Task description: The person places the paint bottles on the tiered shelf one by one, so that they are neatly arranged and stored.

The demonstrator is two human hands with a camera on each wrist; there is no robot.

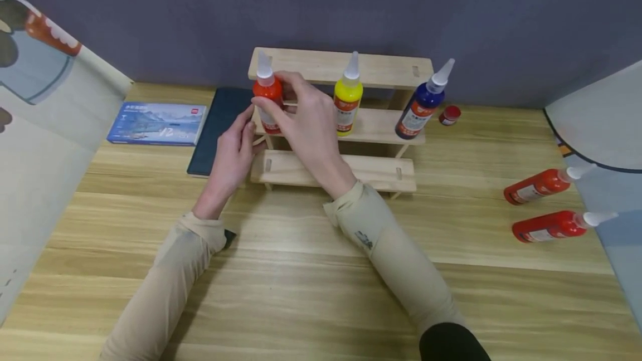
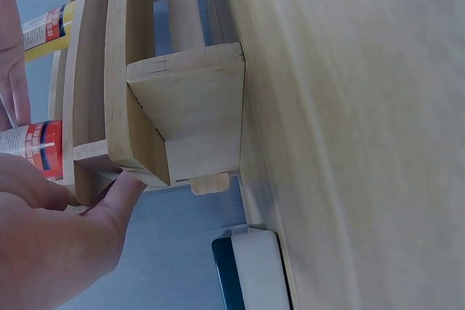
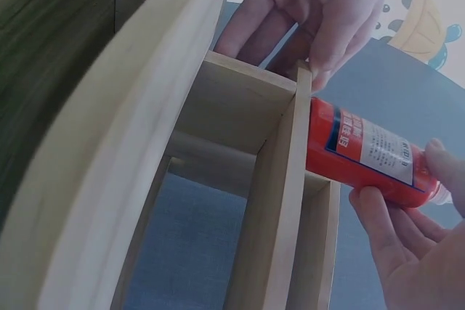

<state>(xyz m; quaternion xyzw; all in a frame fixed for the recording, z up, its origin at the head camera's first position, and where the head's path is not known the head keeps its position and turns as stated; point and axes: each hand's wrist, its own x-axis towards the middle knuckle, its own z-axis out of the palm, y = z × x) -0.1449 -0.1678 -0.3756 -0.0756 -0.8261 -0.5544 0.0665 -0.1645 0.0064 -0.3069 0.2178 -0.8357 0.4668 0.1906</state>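
Observation:
My right hand (image 1: 316,121) holds a red paint bottle (image 3: 370,152) between thumb and fingers, near its upper body. The bottle stands upright at the left end of the middle step of a three-tier wooden rack (image 1: 331,169), its base against the board. At that same end, my left hand (image 1: 233,152) pinches the edge of the middle board, as the right wrist view shows. To the right on this step are a yellow paint bottle (image 1: 348,102), upright, and a dark blue paint bottle (image 1: 420,107), which appears tilted. All have white pointed nozzles.
Two red bottles (image 1: 536,187) lie on their sides at the table's right. A small red-lidded jar (image 1: 450,115) stands by the rack. Left of it are a dark flat book or case (image 1: 215,138) and a blue box (image 1: 156,123). A dark panel (image 1: 321,4) rises behind.

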